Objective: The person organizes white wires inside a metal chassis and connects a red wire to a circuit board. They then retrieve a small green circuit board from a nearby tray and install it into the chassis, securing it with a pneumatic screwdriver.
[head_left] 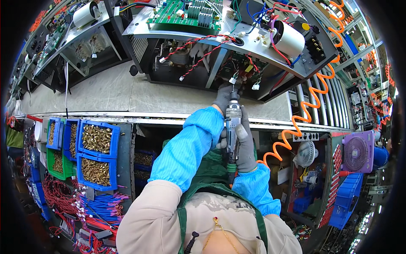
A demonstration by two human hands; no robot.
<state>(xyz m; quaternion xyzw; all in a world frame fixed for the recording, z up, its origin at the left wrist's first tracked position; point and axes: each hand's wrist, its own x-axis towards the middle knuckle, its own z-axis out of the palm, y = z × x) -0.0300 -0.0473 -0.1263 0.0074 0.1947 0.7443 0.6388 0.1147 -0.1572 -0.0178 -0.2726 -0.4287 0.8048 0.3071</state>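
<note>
My right hand (245, 146), in a grey glove, is wrapped around a silver pneumatic screwdriver (233, 116) that points away from me. The tool's front end reaches the open lower bay of a metal-framed machine unit (182, 80). My left hand (221, 98), also gloved in grey, is at the bit end of the screwdriver, by the unit's lower edge. Its fingers are curled close together, and whatever they pinch is hidden. White connectors (232, 80) on twisted wires hang down just above the bit. A green circuit board (186, 17) lies on top of the unit.
Blue bins (97, 171) of brass-coloured screws stand at the left, above bundles of red and blue wires (99, 211). An orange coiled hose (292, 133) runs up the right side. Rollers (332, 103) and a purple fan (357, 152) are at the right; another unit (91, 51) stands far left.
</note>
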